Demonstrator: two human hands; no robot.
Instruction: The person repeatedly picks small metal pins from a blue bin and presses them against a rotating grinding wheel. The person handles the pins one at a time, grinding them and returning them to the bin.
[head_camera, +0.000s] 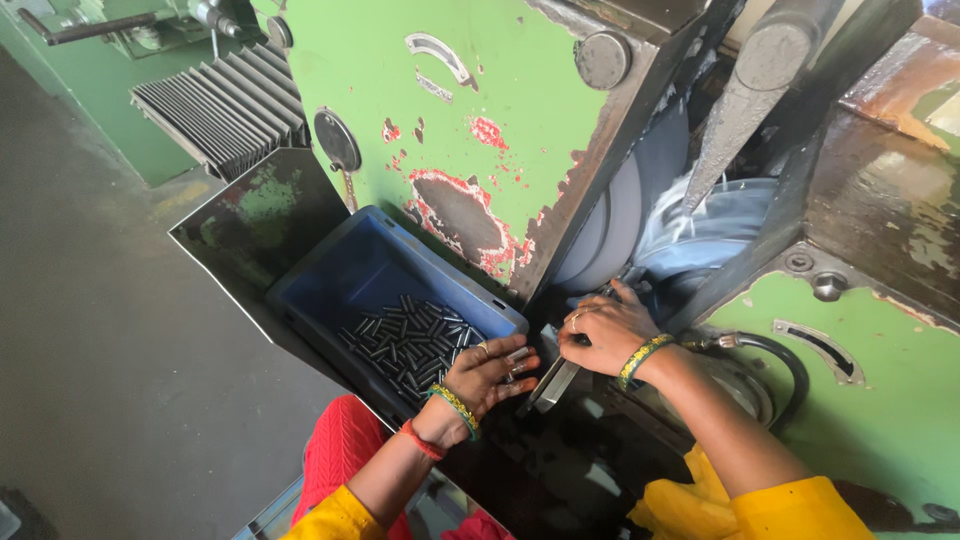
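Left hand: we see the left hand (487, 375) palm up and open, fingers spread, with a few short metal pins (517, 358) lying across the fingertips; it hovers at the near right corner of the crate.
Right hand: the right hand (603, 333) is curled, knuckles up, fingers pressed down at the top of a flat metal guide plate (553, 385); we cannot tell whether it pinches a pin.
Pins: a loose heap of small cylindrical steel pins (405, 345), dark and glossy, lies in the crate's near half.
Crate: a blue plastic crate (352, 268), rectangular with smooth walls, sits tilted against the machine's front.
Machine: a green-painted steel housing (500, 90), its paint chipped to red primer and bare metal.
Wheel: a grey, smooth-faced grinding wheel (615, 225) shows edge-on just above the right hand.
Wrists: beaded green-and-yellow bangles (640, 358) on both; a red thread on the left.
Sleeves: yellow fabric.
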